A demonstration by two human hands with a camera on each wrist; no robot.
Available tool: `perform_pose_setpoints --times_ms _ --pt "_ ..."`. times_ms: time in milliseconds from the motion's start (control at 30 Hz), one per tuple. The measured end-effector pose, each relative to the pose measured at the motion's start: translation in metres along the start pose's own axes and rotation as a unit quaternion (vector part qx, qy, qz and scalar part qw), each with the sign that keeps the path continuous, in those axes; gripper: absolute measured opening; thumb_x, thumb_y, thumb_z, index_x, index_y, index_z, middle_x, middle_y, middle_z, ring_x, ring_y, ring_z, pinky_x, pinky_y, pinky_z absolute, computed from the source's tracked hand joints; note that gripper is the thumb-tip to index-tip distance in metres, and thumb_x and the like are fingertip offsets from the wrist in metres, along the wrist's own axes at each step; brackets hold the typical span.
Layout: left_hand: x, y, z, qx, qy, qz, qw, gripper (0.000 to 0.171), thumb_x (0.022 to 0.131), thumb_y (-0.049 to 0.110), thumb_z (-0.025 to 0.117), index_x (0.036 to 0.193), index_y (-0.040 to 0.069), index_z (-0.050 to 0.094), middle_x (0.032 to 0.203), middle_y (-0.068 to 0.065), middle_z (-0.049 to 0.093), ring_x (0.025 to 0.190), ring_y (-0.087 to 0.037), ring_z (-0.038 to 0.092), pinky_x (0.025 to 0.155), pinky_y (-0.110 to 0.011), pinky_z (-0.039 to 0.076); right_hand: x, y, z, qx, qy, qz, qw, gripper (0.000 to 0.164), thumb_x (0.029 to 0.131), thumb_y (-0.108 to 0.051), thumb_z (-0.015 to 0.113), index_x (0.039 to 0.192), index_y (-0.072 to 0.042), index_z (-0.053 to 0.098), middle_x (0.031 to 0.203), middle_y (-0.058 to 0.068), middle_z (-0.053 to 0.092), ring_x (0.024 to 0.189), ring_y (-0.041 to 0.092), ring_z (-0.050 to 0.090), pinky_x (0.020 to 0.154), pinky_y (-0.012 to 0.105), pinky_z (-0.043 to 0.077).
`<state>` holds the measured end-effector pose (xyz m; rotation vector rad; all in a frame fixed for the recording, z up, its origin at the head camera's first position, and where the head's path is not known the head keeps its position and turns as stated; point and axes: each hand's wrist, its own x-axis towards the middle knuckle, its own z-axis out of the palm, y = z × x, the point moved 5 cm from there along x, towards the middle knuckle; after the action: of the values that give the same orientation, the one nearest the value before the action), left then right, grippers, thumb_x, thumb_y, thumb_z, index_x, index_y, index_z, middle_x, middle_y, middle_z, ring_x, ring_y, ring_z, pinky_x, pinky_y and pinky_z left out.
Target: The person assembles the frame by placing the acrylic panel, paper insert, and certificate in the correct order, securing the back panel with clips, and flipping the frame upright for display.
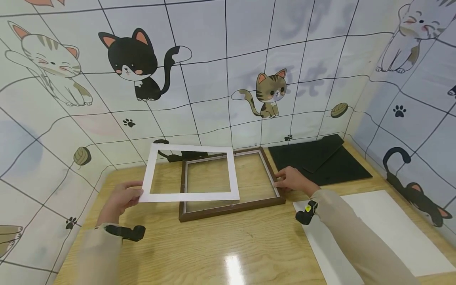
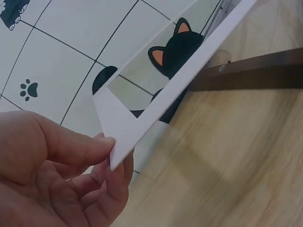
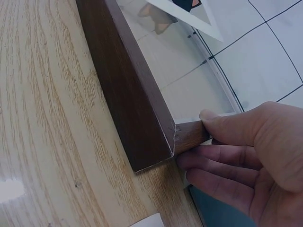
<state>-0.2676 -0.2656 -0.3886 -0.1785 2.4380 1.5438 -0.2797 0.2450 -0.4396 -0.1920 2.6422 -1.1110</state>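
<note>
Wood tbl (image 1: pixel 192 249): L hand (image 1: pixel 122 196) pinches white mat (image 1: pixel 192 197) by corner, partly over brown frame (image 1: pixel 231 210); R hand (image 1: pixel 295 180) grips latter, prob. steadying.

White, black-gridded wall covering (image 1: pixel 208 89) with cartoon cats (image 1: pixel 132 59)
It rises behind a pale-yellow wood-grain tabletop (image 1: pixel 178 249) bearing a bright white glare patch (image 1: pixel 233 269).

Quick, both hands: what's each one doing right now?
Left hand: closed, pinching the white mat near a corner.
Right hand: closed, gripping the brown frame on its right side.
</note>
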Motion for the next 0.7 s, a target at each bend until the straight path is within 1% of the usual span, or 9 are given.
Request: perform_pose_setpoints --times_ms 100,233,333,500,600,700 --pt "0.001 -0.001 0.012 -0.02 -0.009 -0.003 0.9998 0.049 0.089 0.0 0.052 0.132 -0.015 0.034 0.082 -0.005 0.063 0.068 -0.012 0.06 0.062 -0.027 0.051 0.0 -0.001 0.0 0.002 -0.001 -0.005 1.0 0.049 0.084 -0.011 0.067 0.12 0.017 0.048 0.095 0.021 0.064 0.069 0.022 0.066 0.06 0.034 0.054" --pt "0.006 -0.006 0.026 -0.045 -0.022 -0.004 0.9987 0.049 0.09 0.0 0.052 0.133 -0.015 0.033 0.08 -0.003 0.063 0.066 -0.011 0.059 0.062 -0.026 0.051 0.0 -0.001 -0.001 0.011 -0.001 -0.006 1.0 0.05 0.084 -0.01 0.066 0.121 0.018 0.047 0.097 0.022 0.063 0.072 0.024 0.066 0.06 0.035 0.054" --pt "0.01 -0.01 0.035 -0.052 -0.019 -0.01 0.9984 0.048 0.089 0.0 0.053 0.131 -0.014 0.036 0.079 -0.003 0.062 0.065 -0.01 0.058 0.061 -0.026 0.05 -0.001 -0.001 -0.001 0.011 -0.003 -0.005 1.0 0.05 0.084 -0.01 0.066 0.121 0.018 0.047 0.098 0.023 0.063 0.073 0.024 0.066 0.061 0.035 0.054" --pt "0.014 -0.011 0.049 -0.051 -0.01 -0.016 0.9985 0.045 0.089 0.001 0.054 0.129 -0.013 0.04 0.084 -0.008 0.062 0.066 -0.012 0.058 0.06 -0.026 0.05 -0.001 -0.001 0.0 0.016 -0.002 0.001 1.0 0.051 0.085 -0.011 0.066 0.122 0.018 0.047 0.095 0.02 0.063 0.074 0.024 0.066 0.061 0.035 0.054" --pt "0.016 -0.009 0.059 -0.057 -0.015 -0.013 0.9982 0.043 0.089 0.0 0.053 0.128 -0.014 0.041 0.086 -0.01 0.063 0.067 -0.013 0.058 0.06 -0.025 0.05 -0.001 -0.001 0.001 0.019 -0.002 0.001 1.0 0.051 0.084 -0.01 0.066 0.122 0.018 0.046 0.094 0.019 0.063 0.075 0.025 0.066 0.061 0.035 0.054" --pt "0.018 -0.007 0.068 -0.068 -0.02 -0.013 0.9974 0.043 0.089 -0.001 0.053 0.128 -0.014 0.042 0.082 -0.008 0.063 0.065 -0.012 0.058 0.06 -0.025 0.05 -0.001 -0.001 0.001 0.014 -0.002 -0.002 1.0 0.051 0.084 -0.01 0.066 0.121 0.018 0.046 0.094 0.019 0.063 0.074 0.024 0.066 0.061 0.035 0.054"
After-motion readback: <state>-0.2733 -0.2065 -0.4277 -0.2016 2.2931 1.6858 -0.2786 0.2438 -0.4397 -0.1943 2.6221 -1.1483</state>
